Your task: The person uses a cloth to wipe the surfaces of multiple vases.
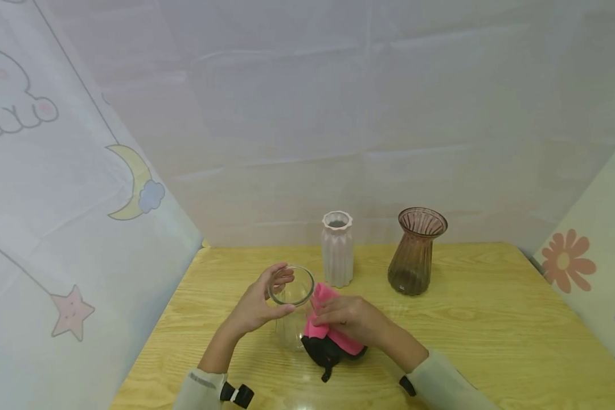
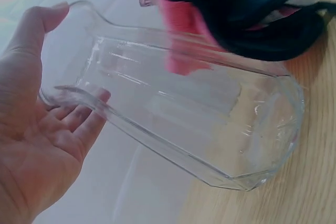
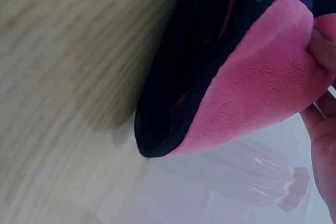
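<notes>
A clear glass vase (image 1: 290,333) stands upright on the wooden table in the head view, its rim facing up. My left hand (image 1: 256,304) holds it around the neck, thumb on the near side and fingers on the far side. In the left wrist view the see-through body of the vase (image 2: 173,114) shows flat facets toward the base. My right hand (image 1: 356,320) grips a bunched cloth (image 1: 347,340), pink with a black edge and back, against the right side of the vase. Folds of the cloth (image 3: 257,77) hang below the fingers in the right wrist view.
Behind the cloth stands a white pleated vase (image 1: 337,256). Farther right is a brownish-purple ribbed glass vase (image 1: 411,265) with a flared mouth. The wooden table (image 1: 492,319) meets a pale printed curtain (image 1: 266,193) at its back edge.
</notes>
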A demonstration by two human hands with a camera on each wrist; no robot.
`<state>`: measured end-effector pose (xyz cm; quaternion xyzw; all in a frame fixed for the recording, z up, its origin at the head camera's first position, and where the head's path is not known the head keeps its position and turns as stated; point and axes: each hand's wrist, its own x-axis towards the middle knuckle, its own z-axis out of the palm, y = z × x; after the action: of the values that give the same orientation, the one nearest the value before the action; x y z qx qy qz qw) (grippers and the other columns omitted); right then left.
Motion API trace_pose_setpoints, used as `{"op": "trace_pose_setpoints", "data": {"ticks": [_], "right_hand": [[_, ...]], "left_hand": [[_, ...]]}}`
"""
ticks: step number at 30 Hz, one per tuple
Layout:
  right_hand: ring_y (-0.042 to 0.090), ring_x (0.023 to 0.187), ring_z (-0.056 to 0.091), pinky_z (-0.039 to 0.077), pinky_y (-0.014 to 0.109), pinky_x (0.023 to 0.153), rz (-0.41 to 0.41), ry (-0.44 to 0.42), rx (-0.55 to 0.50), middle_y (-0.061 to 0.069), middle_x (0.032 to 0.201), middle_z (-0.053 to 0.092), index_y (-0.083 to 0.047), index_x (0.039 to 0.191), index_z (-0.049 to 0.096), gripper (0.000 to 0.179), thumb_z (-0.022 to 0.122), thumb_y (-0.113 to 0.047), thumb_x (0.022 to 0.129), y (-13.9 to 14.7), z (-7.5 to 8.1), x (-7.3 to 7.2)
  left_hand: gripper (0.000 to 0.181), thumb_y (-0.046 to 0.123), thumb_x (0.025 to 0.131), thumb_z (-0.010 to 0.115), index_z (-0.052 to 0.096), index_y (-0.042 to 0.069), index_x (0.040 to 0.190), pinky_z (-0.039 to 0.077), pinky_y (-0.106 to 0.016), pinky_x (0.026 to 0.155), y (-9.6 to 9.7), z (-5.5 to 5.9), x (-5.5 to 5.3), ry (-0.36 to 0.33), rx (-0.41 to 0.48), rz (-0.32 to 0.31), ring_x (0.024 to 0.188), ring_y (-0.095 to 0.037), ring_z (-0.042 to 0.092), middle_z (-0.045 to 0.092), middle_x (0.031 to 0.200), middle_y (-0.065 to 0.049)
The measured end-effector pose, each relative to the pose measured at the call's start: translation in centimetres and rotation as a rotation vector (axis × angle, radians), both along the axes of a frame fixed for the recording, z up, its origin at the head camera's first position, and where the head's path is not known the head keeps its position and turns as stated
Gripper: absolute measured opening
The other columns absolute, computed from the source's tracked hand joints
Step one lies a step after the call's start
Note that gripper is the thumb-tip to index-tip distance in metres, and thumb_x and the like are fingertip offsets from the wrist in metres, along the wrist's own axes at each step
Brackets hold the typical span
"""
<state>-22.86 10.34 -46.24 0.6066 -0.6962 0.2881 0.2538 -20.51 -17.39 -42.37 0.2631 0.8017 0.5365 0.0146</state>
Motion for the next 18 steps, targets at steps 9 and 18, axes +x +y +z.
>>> {"op": "trace_pose_setpoints", "data": {"ticks": [9, 18], "right_hand": [[0.01, 0.093, 0.071, 0.055, 0.019, 0.086, -0.016, -0.038, 0.131, -0.003, 0.096, 0.076, -0.015, 0.099, 0.082, 0.032, 0.085, 0.005, 0.074, 0.1, -1.0, 0.1], [0.009, 0.095, 0.072, 0.055, 0.018, 0.086, -0.054, -0.014, 0.153, -0.003, 0.1, 0.077, -0.016, 0.103, 0.082, 0.032, 0.084, 0.001, 0.076, 0.6, -0.6, 0.4]], "left_hand": [[0.085, 0.017, 0.09, 0.079, 0.028, 0.012, 0.157, 0.033, -0.054, 0.116, -0.8, -0.1, -1.0, -0.021, 0.034, -0.097, 0.141, -0.034, 0.045, 0.047, 0.152, -0.014], [0.099, 0.015, 0.089, 0.079, 0.012, 0.007, 0.162, 0.022, -0.056, 0.12, -1.1, -0.8, -0.4, 0.029, 0.07, -0.073, 0.15, -0.037, 0.027, 0.026, 0.164, -0.016]]}}
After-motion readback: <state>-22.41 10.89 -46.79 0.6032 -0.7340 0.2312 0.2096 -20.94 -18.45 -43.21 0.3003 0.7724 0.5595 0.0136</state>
